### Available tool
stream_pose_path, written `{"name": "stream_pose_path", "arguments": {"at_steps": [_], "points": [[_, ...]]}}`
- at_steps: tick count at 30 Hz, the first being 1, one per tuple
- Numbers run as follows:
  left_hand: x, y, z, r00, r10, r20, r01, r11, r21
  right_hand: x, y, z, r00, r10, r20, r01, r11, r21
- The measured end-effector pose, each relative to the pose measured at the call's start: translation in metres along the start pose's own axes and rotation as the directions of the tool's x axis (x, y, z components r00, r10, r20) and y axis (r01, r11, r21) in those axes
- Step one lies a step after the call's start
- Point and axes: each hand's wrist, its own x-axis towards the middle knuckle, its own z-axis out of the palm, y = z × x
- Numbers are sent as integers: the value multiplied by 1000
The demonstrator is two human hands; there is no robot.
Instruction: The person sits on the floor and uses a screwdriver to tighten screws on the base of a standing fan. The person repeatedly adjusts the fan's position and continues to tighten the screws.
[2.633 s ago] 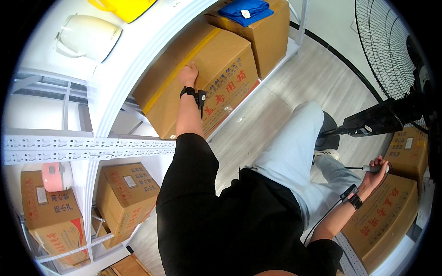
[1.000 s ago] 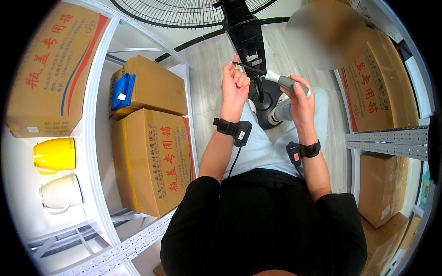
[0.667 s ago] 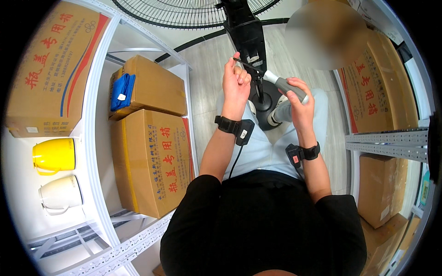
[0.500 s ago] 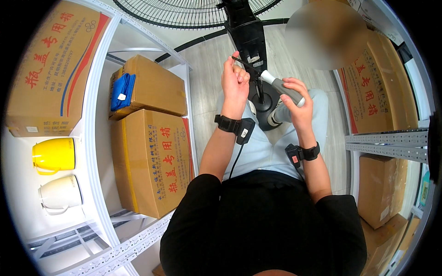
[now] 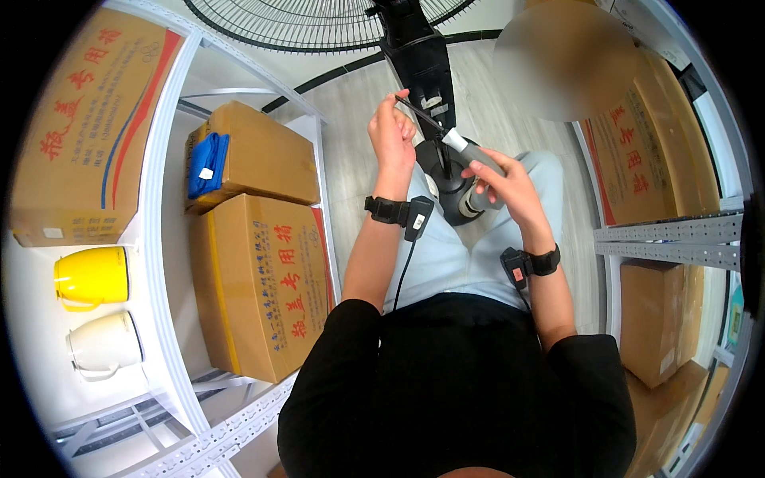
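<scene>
A hand-held tool (image 5: 481,157) with a grey handle, a white collar and a thin dark shaft spans the space between my hands, slanting up to the left. Its exact kind does not show. My right hand (image 5: 510,185) is closed round the grey handle, thumb on the near side. At the other end, my left hand (image 5: 392,137) is closed with finger and thumb at the tip of the dark shaft. Behind the tool rises the black stand (image 5: 418,68) of a fan. Both wrists carry black strapped devices with cables.
White shelving (image 5: 171,159) on the left holds cardboard boxes (image 5: 255,279), a folded blue cloth item (image 5: 209,167), a yellow jug (image 5: 92,275) and a white jug (image 5: 103,344). More boxes (image 5: 649,151) fill the right shelves. The fan cage (image 5: 295,24) is at the far edge.
My left hand has shifted slightly left and down with the shaft tip. My right hand has turned and moved a little down, and its fingers have changed position on the handle.
</scene>
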Motion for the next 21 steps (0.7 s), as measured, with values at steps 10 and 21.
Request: {"name": "stream_pose_path", "arguments": {"at_steps": [10,21], "points": [[-4,-87,-85,960,-221,-173,275,867,416,28,120,-16,898,382,220,-341,918,-201],[9,-139,-106,901,-410,-141,431,806,407,41,176,-26,890,436,134,-370,861,-348]]}}
